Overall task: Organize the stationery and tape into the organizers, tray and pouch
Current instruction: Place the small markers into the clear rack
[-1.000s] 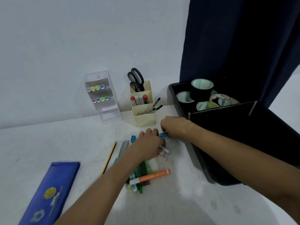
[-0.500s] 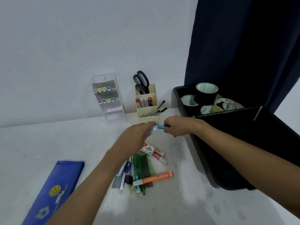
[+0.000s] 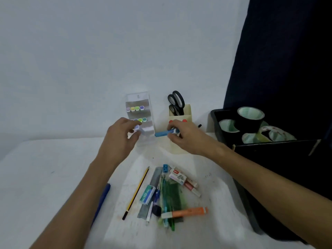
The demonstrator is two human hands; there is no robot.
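Observation:
My right hand [image 3: 185, 136] grips a blue marker [image 3: 162, 133] held level above the table, in front of the cream pen holder [image 3: 186, 112]. My left hand [image 3: 120, 139] pinches a small white-and-blue marker [image 3: 138, 128] right in front of the clear tiered marker organizer [image 3: 140, 112], which holds two rows of pastel markers. Loose stationery lies in a pile nearer me: an orange highlighter [image 3: 186, 212], a yellow-black pencil [image 3: 136, 192], a grey ruler [image 3: 152, 191], green pens [image 3: 170, 200] and small boxes. The blue pouch [image 3: 102, 198] peeks out beside my left forearm.
Black scissors [image 3: 177, 102] stand in the cream holder. A black tray [image 3: 221, 123] at the right holds several tape rolls [image 3: 250, 116], with a dark box [image 3: 280, 159] in front of it. A dark curtain hangs behind; a white wall backs the table.
Both hands have risen from the pile and moved apart: the left carried its small marker left to the clear organizer, the right keeps the blue marker near the cream holder.

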